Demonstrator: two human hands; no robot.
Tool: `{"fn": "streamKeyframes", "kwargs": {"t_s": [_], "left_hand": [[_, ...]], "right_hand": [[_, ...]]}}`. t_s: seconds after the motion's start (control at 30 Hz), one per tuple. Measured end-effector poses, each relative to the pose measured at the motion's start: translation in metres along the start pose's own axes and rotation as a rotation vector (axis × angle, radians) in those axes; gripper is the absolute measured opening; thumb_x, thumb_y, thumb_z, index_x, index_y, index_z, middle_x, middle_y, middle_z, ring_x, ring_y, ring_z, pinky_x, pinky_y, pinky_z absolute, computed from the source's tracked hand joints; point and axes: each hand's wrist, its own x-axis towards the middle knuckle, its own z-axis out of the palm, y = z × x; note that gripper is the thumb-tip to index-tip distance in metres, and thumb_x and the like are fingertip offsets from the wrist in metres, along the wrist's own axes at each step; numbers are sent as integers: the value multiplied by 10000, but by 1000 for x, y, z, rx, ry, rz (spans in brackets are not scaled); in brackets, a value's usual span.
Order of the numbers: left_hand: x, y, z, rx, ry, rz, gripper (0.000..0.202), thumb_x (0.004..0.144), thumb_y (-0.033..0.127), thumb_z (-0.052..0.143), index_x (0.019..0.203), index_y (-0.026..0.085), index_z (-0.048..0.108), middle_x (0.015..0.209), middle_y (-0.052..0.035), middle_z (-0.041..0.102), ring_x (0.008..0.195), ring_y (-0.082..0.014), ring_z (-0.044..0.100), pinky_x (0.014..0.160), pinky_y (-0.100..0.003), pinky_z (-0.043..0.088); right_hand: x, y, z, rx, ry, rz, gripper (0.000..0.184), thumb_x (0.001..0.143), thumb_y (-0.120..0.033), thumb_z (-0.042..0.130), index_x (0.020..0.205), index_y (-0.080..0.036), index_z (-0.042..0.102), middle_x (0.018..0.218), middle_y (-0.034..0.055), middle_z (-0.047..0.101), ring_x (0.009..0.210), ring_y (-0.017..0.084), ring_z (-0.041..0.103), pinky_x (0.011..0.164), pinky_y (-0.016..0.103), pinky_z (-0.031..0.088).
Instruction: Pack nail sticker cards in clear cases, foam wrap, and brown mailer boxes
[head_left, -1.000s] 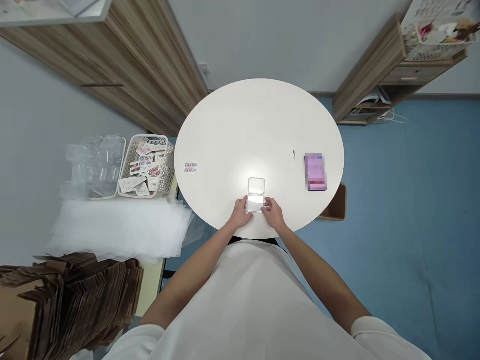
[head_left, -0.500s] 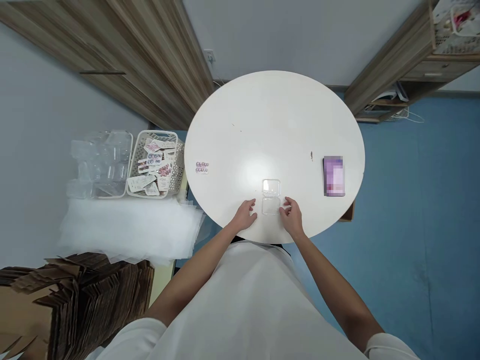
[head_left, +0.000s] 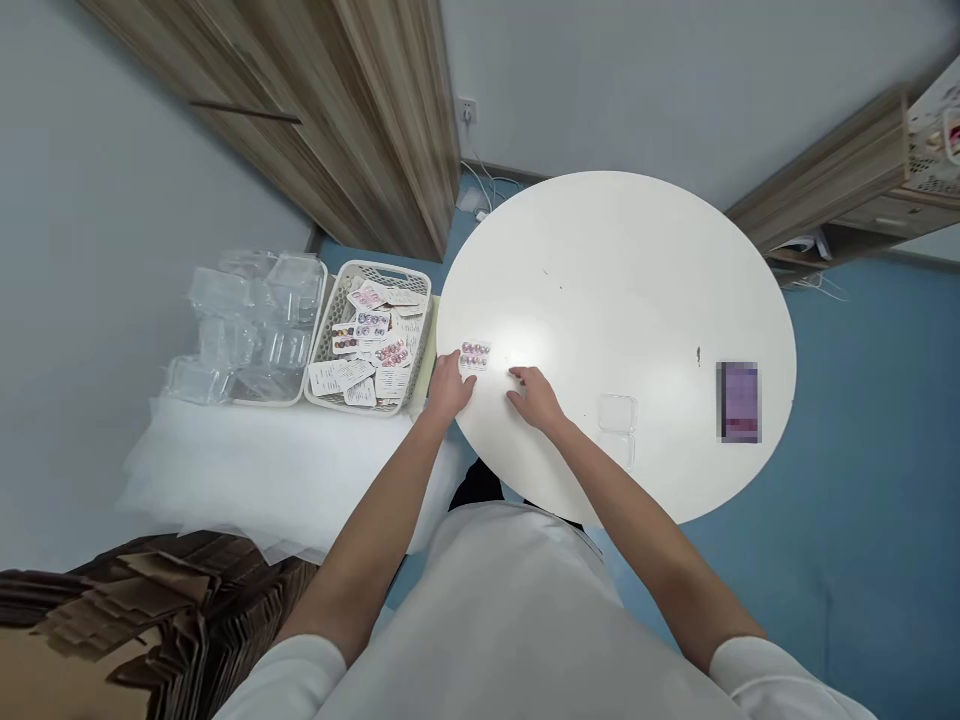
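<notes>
A small card of pink and purple studs (head_left: 475,355) lies at the left edge of the round white table (head_left: 615,250). My left hand (head_left: 448,386) reaches to it, fingertips touching its near left corner, fingers stretched. My right hand (head_left: 534,396) rests flat on the table just right of the card, fingers apart, holding nothing. An open clear plastic case (head_left: 619,428) lies on the table to the right of my right hand, apart from both hands.
A purple packet (head_left: 739,402) lies near the table's right edge. Left of the table, a white basket of stud cards (head_left: 373,340) and a stack of clear plastic cases (head_left: 244,325) sit on white sheets (head_left: 262,470). Folded cardboard (head_left: 112,620) is piled at the lower left.
Both hands have left the clear case and moved left across the table to the stud card. The view has swung left, so the case now sits to the right.
</notes>
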Motion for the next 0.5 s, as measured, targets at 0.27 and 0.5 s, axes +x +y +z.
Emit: {"fn": "streamKeyframes", "kwargs": {"t_s": [0.27, 0.5], "left_hand": [[31, -5, -4, 1, -93, 6, 667, 714, 245, 588, 1290, 170, 259, 1070, -110, 450, 950, -234, 506, 788, -329, 406], [31, -13, 0, -43, -91, 50, 610, 708, 223, 595, 1256, 211, 326, 1035, -76, 442, 888, -203, 522, 741, -304, 422]], "right_hand": [[61, -20, 36, -120, 65, 37, 574, 702, -214, 563, 1234, -235, 349, 1102, 86, 425, 1000, 226, 451, 814, 367, 413], [67, -20, 45, -144, 136, 102, 544, 665, -171, 575, 1172, -231, 388, 1090, 77, 413, 972, 218, 454, 786, 363, 414]]}}
